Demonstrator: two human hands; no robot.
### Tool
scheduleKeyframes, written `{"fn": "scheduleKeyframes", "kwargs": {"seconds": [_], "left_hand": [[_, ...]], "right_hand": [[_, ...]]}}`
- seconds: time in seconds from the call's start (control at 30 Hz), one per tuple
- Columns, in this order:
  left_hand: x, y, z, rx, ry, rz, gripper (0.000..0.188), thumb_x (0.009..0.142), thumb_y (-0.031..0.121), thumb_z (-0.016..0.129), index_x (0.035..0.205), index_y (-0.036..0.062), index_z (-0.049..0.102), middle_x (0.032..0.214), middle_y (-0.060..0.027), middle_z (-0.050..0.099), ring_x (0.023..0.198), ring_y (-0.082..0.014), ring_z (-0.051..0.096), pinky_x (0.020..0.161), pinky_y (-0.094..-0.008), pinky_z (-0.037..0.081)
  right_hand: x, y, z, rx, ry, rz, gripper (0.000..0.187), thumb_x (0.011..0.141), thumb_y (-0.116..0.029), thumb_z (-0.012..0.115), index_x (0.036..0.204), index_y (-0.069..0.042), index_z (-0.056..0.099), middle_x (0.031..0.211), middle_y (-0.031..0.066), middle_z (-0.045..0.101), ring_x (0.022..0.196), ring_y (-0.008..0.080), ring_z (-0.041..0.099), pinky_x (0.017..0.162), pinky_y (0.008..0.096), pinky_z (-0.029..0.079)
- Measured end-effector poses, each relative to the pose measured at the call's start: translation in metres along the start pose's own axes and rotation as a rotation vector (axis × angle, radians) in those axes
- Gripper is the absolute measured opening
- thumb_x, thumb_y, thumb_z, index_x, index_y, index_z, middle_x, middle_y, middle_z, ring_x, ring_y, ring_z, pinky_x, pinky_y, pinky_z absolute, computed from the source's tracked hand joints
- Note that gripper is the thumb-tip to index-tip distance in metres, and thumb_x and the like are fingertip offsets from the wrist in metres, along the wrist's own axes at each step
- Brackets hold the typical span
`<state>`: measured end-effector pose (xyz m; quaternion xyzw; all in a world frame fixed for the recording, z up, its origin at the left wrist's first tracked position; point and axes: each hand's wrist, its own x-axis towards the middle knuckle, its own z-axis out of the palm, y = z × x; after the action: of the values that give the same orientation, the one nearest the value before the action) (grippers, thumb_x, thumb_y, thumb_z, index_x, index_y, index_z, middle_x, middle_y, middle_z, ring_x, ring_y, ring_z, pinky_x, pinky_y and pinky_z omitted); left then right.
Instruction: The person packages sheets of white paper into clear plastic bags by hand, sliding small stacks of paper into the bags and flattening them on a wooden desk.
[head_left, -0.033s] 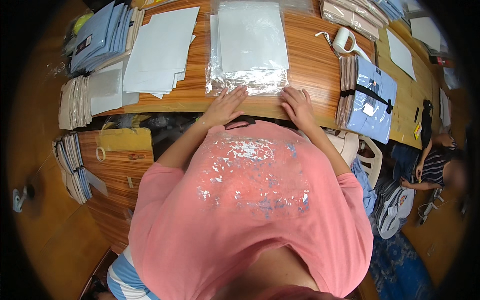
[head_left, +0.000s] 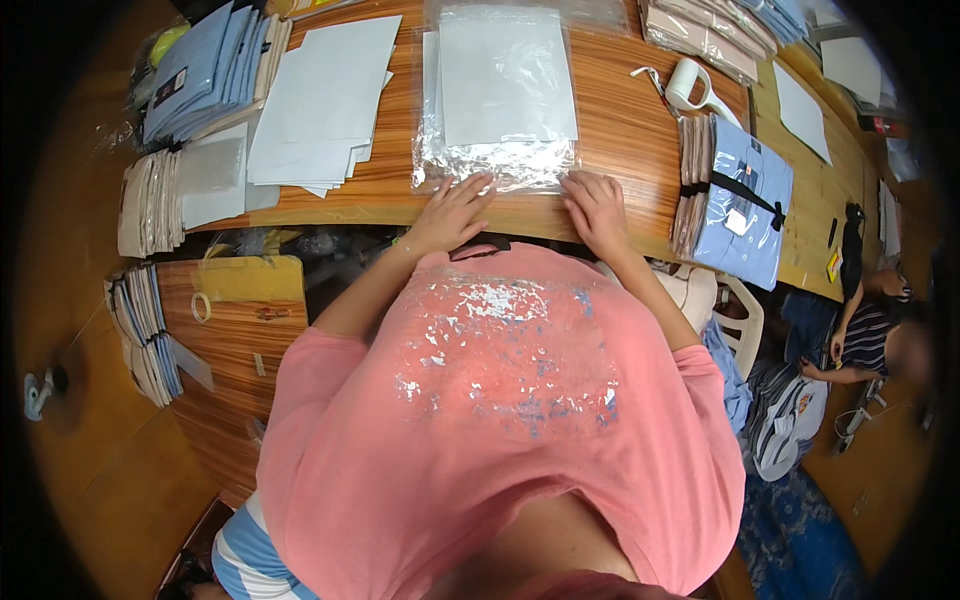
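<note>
My left hand [head_left: 455, 213] lies flat near the front edge of the wooden table, fingers stretched out at the lower left corner of a clear plastic bag [head_left: 500, 168]. At the bag's lower right corner rests my right hand [head_left: 598, 212], palm down with its fingers out. Neither hand grips anything. White sheets of card [head_left: 505, 80] lie on or inside the clear plastic between and beyond my hands; which of these I cannot tell. The plastic's near edge is crinkled and shiny.
Left are loose white sheets [head_left: 322, 100] and bagged blue shirts [head_left: 205, 75]. Right are a white tape dispenser [head_left: 690, 85] and a tied bundle of bagged shirts [head_left: 748, 205]. A white plastic chair [head_left: 742, 325] stands below. Another person [head_left: 865, 345] is at far right.
</note>
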<state>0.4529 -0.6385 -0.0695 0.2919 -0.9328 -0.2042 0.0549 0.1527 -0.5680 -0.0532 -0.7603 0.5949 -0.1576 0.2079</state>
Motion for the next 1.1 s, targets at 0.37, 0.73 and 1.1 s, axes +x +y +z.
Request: {"fn": "scheduleKeyframes", "kwargs": {"seconds": [0.37, 0.73, 1.1], "left_hand": [[0.041, 0.008, 0.017, -1.715, 0.746, -0.796, 0.050, 0.098, 0.011, 0.047, 0.140, -0.0059, 0.026, 0.125, -0.0198, 0.053, 0.106, -0.0267, 0.061, 0.093, -0.0350, 0.050], [0.068, -0.038, 0.008, -1.675, 0.617, -0.858, 0.020, 0.090, 0.018, 0.065, 0.098, 0.0024, 0.056, 0.076, -0.0024, 0.057, 0.064, -0.0113, 0.060, 0.057, -0.0229, 0.050], [0.089, -0.013, -0.010, -1.438, 0.906, -0.926, 0.052, 0.084, 0.012, 0.070, 0.125, -0.0034, 0.044, 0.121, -0.0137, 0.050, 0.107, -0.0223, 0.053, 0.082, -0.0325, 0.048]], "right_hand": [[0.088, -0.057, 0.039, -0.145, 0.092, -0.074, 0.037, 0.094, -0.036, 0.048, 0.130, -0.025, 0.056, 0.129, 0.0091, 0.056, 0.118, 0.0296, 0.051, 0.104, 0.0594, 0.026], [0.157, -0.015, 0.014, -0.072, 0.241, -0.112, 0.039, 0.096, -0.038, 0.046, 0.130, -0.022, 0.057, 0.145, 0.0113, 0.040, 0.135, 0.0334, 0.034, 0.108, 0.0592, 0.021], [0.171, 0.002, 0.035, -0.018, 0.050, -0.172, 0.043, 0.095, -0.032, 0.050, 0.136, -0.018, 0.050, 0.149, 0.0106, 0.036, 0.141, 0.0302, 0.025, 0.112, 0.0554, 0.016]]}}
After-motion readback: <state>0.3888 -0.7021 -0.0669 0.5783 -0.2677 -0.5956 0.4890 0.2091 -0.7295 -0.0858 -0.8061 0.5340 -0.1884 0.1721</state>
